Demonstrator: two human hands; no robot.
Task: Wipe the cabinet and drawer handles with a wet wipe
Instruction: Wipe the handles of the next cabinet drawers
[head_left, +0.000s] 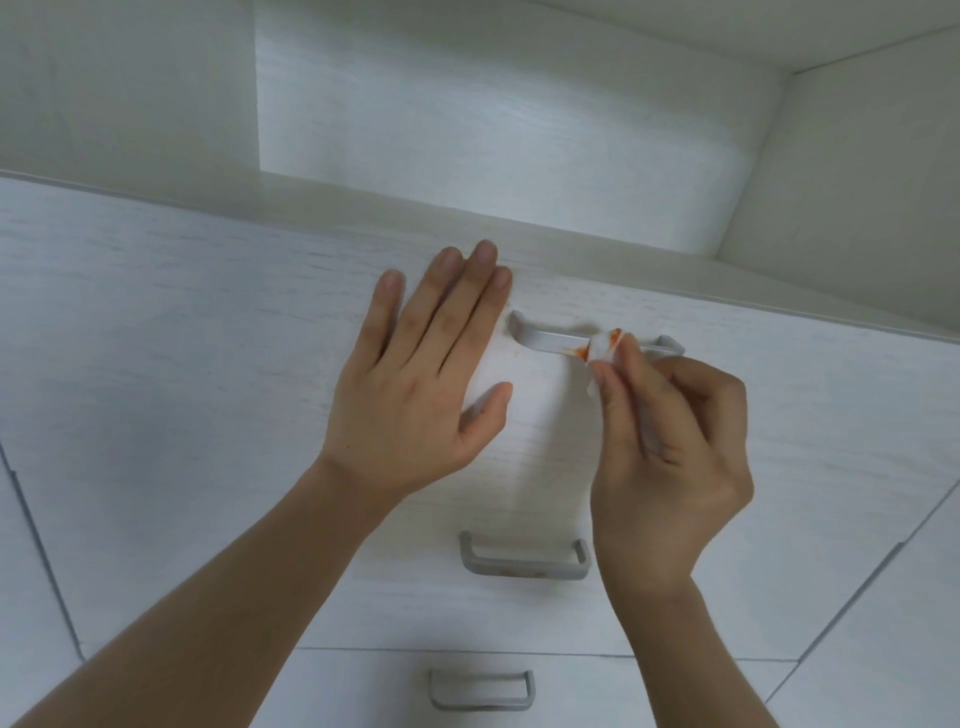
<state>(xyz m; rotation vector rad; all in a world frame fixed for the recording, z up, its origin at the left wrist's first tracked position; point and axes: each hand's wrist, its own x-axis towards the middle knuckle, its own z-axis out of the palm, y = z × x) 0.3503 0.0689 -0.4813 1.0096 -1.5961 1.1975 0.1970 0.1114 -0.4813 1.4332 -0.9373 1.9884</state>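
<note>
A white drawer unit fills the view, its top drawer front (208, 322) carrying a grey metal handle (545, 341). My right hand (670, 457) pinches a small folded wet wipe (602, 351), stained orange-red, and presses it against the right part of that handle. An orange smear shows on the handle just left of the wipe. My left hand (421, 379) lies flat with spread fingers on the drawer front, just left of the handle. Below are a second grey handle (524, 564) and a third grey handle (480, 693).
An open white shelf recess (493, 130) sits above the drawers. Gaps between neighbouring white cabinet panels run at the far left (31, 530) and at the right (883, 561).
</note>
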